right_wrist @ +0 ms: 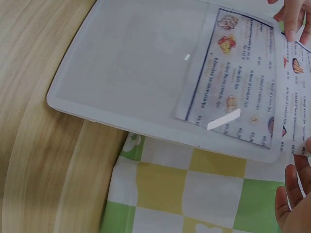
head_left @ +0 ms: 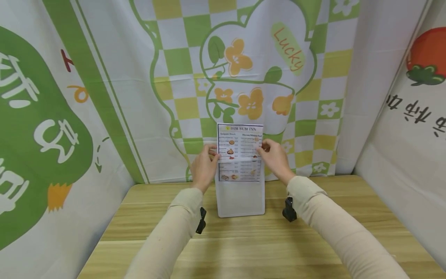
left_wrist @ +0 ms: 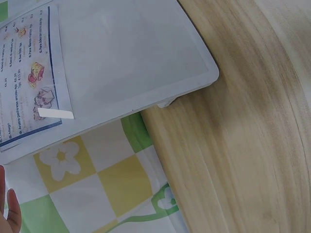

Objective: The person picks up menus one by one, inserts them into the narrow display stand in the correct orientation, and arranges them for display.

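A printed menu sheet point(head_left: 240, 153) headed "DIM SUM INN" stands upright at the table's back. Its lower part lies behind the clear front of a pale sign holder point(head_left: 241, 199), and its upper part sticks out above the holder's top edge. My left hand point(head_left: 204, 167) pinches the sheet's left edge between thumb and fingers. On the opposite edge, my right hand point(head_left: 276, 158) pinches it at about the same height. The right wrist view shows the sheet's lower part point(right_wrist: 233, 77) inside the holder, with glare on the front. In the left wrist view only a few fingertips point(left_wrist: 13, 211) show.
The holder stands on a wood-grain table point(head_left: 240, 248), close to its back edge. Behind hangs a checked green, yellow and white curtain point(head_left: 184, 108). Printed cloth walls point(head_left: 115, 77) rise on both sides. A small black device point(head_left: 289, 210) hangs under the right wrist.
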Demonstrator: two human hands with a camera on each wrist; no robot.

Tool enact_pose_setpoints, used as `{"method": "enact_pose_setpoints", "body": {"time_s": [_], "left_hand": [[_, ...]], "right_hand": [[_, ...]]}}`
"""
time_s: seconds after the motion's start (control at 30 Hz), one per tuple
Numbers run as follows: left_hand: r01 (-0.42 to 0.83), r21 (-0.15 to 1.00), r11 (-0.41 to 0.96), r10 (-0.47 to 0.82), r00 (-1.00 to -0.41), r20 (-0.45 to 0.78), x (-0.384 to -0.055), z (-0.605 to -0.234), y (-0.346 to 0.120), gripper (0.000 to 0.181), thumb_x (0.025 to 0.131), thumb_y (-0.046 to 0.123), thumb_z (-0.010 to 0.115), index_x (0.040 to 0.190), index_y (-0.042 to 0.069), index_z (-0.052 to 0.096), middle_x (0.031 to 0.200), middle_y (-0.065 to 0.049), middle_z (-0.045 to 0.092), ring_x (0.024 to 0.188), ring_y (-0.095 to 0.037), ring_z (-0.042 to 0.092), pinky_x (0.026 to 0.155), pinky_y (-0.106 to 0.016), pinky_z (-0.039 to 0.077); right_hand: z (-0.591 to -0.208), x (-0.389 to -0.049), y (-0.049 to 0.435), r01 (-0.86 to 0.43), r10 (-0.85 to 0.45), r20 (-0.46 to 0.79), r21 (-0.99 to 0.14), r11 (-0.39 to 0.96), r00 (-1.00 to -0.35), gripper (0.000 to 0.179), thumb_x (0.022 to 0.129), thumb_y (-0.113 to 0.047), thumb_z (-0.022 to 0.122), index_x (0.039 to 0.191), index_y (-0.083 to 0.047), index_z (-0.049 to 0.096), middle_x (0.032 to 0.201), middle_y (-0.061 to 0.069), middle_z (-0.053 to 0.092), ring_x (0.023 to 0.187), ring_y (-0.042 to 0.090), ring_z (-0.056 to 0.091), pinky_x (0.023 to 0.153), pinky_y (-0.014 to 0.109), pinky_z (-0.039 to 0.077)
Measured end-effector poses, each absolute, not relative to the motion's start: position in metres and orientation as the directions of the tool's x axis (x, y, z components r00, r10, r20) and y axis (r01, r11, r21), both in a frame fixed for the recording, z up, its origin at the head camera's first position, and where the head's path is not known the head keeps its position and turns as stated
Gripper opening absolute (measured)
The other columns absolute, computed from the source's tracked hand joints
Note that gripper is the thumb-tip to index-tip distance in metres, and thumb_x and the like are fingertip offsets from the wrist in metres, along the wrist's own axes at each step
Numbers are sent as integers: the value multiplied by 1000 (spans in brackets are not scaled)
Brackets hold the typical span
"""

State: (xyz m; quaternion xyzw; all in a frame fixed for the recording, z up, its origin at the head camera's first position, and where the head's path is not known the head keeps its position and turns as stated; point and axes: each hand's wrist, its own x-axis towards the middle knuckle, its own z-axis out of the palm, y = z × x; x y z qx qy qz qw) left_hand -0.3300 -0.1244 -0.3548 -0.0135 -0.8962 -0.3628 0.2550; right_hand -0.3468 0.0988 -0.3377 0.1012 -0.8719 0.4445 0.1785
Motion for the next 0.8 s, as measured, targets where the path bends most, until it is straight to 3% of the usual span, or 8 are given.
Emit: {"method": "enact_pose_setpoints", "body": {"time_s": [0.6,0.8], "left_hand": [[200,653,730,-158,-881,446,-331,-348,-123,38,90,31,62,125,22,54,103,9,67,79,-9,63,59,-28,44],[197,651,733,-164,-878,450,-334,-348,-121,35,89,32,62,122,24,54,100,10,65,79,-7,61,64,-28,45]], "right_hand": [[-335,-345,98,-330,-10,411,-719,612,-912,17,91,-23,60,90,-6,59,86,9,61,77,22,55,65,34,44],[-334,-345,99,-336,-41,400,-706,623,-915,17,91,-23,60,91,-6,60,86,8,62,77,22,56,64,34,46]]}}
